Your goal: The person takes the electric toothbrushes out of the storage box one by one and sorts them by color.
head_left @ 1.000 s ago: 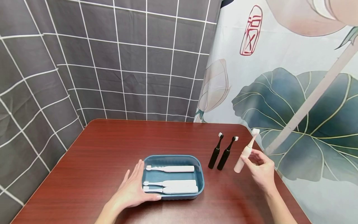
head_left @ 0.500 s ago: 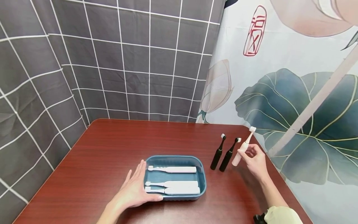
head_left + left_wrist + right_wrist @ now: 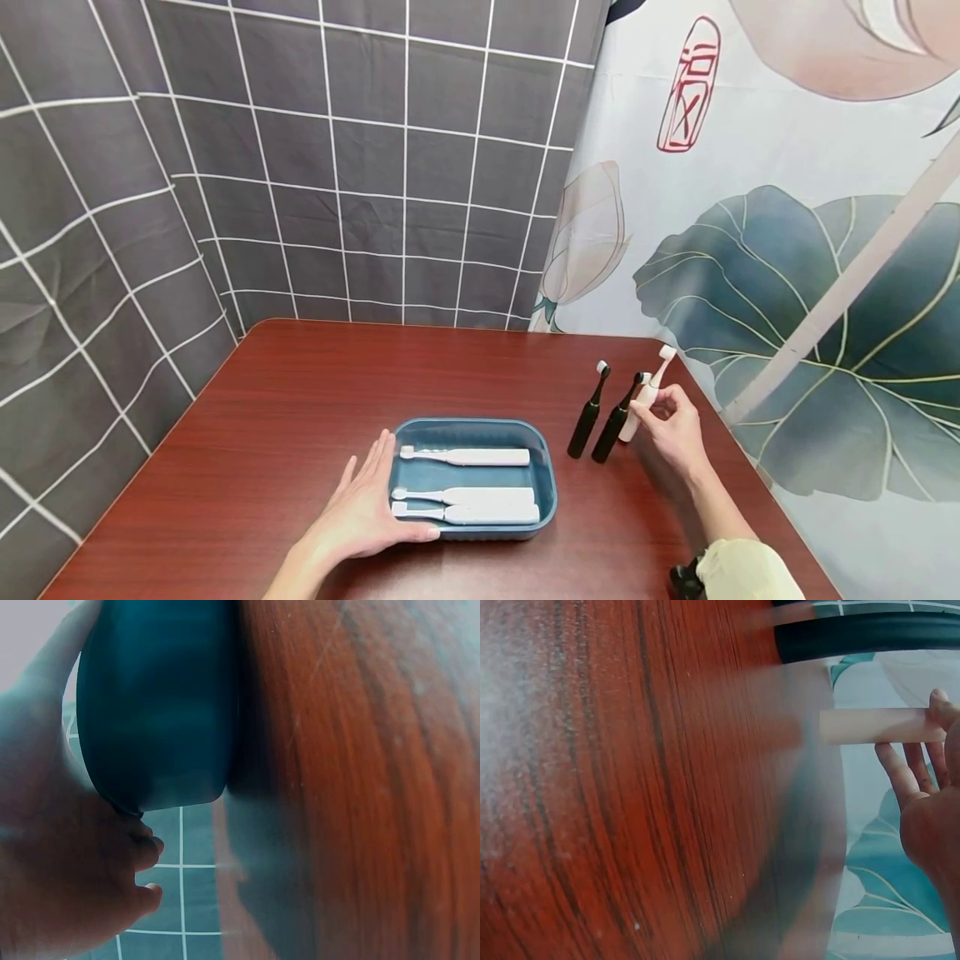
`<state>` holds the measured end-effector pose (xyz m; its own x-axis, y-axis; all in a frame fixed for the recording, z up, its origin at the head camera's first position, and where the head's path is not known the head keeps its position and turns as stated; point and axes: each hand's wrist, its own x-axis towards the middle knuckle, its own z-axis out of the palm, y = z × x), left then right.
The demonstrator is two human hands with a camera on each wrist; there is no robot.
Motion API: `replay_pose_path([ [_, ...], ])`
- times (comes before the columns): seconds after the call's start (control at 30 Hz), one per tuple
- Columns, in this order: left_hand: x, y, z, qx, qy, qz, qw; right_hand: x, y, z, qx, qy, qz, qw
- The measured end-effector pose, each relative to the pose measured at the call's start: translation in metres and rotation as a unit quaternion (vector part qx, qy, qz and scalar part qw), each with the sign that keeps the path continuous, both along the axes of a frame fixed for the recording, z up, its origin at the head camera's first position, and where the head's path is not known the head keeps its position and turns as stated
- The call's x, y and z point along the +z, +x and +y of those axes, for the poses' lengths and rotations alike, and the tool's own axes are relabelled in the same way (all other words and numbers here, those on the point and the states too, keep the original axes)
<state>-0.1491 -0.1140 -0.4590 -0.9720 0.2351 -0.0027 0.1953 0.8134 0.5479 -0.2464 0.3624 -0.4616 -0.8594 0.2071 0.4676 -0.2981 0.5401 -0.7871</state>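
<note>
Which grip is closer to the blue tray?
Left. The left grip touches the blue tray at its left end; the right grip is off to its right, beyond two black toothbrushes, holding a white toothbrush.

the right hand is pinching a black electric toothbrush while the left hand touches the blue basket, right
Not quite: the electric toothbrush in the right hand is white, not black, as the head view shows. The left hand does touch the blue basket.
</note>
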Motion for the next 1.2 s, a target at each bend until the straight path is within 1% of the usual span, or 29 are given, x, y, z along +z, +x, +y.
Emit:
replay_pose_path([
  [0.07,0.0,0.0,0.0,0.0,0.001,0.0,1.0,-0.002,-0.002,0.002,-0.002,0.005,0.001,1.0],
  [0.3,-0.001,0.0,0.0,0.0,0.002,0.001,1.0,-0.004,-0.006,0.002,-0.008,0.017,-0.023,0.9996],
  [0.37,-0.001,0.0,0.0,-0.001,0.002,0.005,1.0,-0.001,-0.004,-0.001,-0.004,0.016,-0.022,0.9996],
  [0.53,0.0,0.001,0.0,-0.002,-0.001,0.006,1.0,0.016,0.007,-0.015,0.009,0.014,-0.01,0.9998],
  [0.6,0.0,0.001,0.0,-0.003,0.0,0.005,1.0,0.018,0.009,-0.017,0.009,0.011,-0.01,0.9998],
  [0.67,0.001,0.001,0.0,-0.005,0.003,0.005,1.0,0.016,0.008,-0.017,0.007,0.005,-0.013,0.9999],
  [0.9,0.001,0.001,-0.001,-0.005,0.005,0.005,1.0,-0.007,-0.006,-0.003,0.006,-0.006,-0.035,0.9994],
  [1.03,0.0,0.001,-0.001,-0.004,0.004,0.002,1.0,-0.011,-0.007,-0.002,0.005,-0.009,-0.031,0.9995],
  [1.2,0.0,0.0,0.0,-0.004,0.003,0.001,1.0,-0.009,-0.006,-0.003,0.006,-0.01,-0.036,0.9993],
])
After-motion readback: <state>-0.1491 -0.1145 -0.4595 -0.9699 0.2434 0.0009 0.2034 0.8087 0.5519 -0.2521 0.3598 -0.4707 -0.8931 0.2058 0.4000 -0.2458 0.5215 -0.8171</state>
